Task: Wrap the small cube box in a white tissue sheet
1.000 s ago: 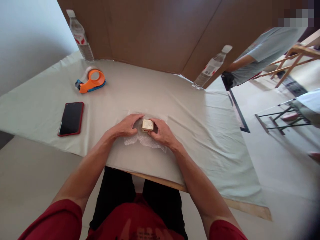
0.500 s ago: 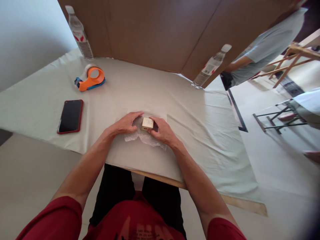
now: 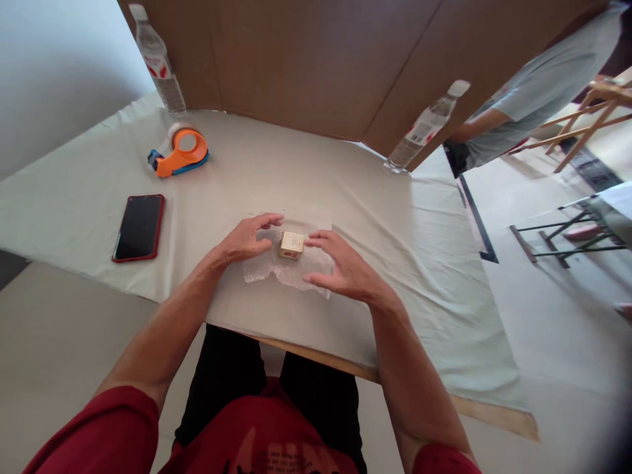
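Observation:
A small cream-coloured box (image 3: 291,245) stands on a clear sheet of bubble wrap (image 3: 291,271) in the middle of the cloth-covered table (image 3: 345,197). My left hand (image 3: 245,239) rests on the wrap just left of the box, fingers loosely curved and apart, holding nothing. To the right of the box hovers my right hand (image 3: 342,268), fingers spread, a little above the wrap and clear of the box.
A red-cased phone (image 3: 139,227) lies at the left. An orange tape dispenser (image 3: 180,154) sits behind it. Two water bottles (image 3: 158,60) (image 3: 424,128) stand against a brown cardboard screen (image 3: 316,59). Another person's sleeve (image 3: 538,92) shows at the far right.
My right hand has let go of the box and drawn back to the right with its fingers spread. The left hand has opened slightly. The box stays on the wrap.

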Available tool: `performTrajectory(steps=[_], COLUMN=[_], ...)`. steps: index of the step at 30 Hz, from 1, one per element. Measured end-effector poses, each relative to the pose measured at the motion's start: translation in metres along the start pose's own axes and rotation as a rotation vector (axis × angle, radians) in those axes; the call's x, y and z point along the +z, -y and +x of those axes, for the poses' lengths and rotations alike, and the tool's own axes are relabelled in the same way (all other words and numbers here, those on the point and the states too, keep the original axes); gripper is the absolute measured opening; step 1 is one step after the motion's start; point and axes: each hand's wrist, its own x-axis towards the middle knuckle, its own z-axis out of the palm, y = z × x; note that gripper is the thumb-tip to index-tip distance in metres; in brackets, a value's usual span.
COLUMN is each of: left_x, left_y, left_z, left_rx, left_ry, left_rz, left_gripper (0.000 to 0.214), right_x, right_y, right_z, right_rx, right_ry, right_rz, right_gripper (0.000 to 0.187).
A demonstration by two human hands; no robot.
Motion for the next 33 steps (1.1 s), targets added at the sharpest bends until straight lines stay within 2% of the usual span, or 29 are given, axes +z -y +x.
performTrajectory(steps=[2, 4, 6, 7, 8, 9, 12, 15, 19, 23, 29, 33], left_x=[-0.001, -0.002, -0.003, -0.004, -0.005, -0.007, -0.012, -0.012, -0.001, 0.011, 0.016, 0.018], left_y=[-0.002, -0.004, -0.007, -0.009, -0.01, -0.011, -0.013, -0.011, -0.007, -0.006, -0.011, -0.013], left_z=[-0.001, -0.002, -0.003, -0.004, -0.005, -0.006, -0.008, -0.008, -0.004, 0.0, 0.0, 0.002], left_rx=[-0.013, -0.027, -0.026, -0.014, 0.003, 0.022, 0.06, 0.087, 0.09, 0.058, -0.03, -0.096], left_ry=[0.001, 0.037, 0.082, 0.102, 0.115, 0.124, 0.116, 0.12, 0.082, -0.003, -0.05, -0.073], left_rz=[-0.086, -0.15, -0.196, -0.214, -0.229, -0.241, -0.242, -0.17, -0.048, -0.092, -0.212, -0.249], left_gripper=[0.064, 0.058, 0.052, 0.049, 0.044, 0.041, 0.041, 0.048, 0.042, 0.023, 0.022, 0.022], right_x=[-0.002, 0.007, 0.02, 0.026, 0.03, 0.032, 0.031, 0.026, 0.02, 0.014, 0.02, 0.027], right_y=[0.017, 0.032, 0.04, 0.042, 0.042, 0.04, 0.034, 0.027, 0.015, -0.003, -0.022, -0.022], right_z=[-0.005, -0.006, -0.003, -0.001, 0.001, 0.002, 0.006, 0.011, 0.023, 0.037, 0.045, 0.043], right_rx=[-0.045, -0.019, 0.014, 0.02, 0.023, 0.026, 0.057, 0.088, 0.116, 0.11, 0.163, 0.172], right_ry=[0.069, 0.152, 0.202, 0.196, 0.166, 0.114, -0.085, -0.185, -0.157, -0.093, -0.148, -0.199], right_rz=[-0.11, -0.3, -0.461, -0.509, -0.533, -0.537, -0.491, -0.443, -0.307, -0.058, 0.217, 0.284], right_gripper=[0.055, 0.048, 0.026, 0.013, 0.01, 0.015, 0.02, 0.014, 0.01, 0.01, 0.014, 0.015])
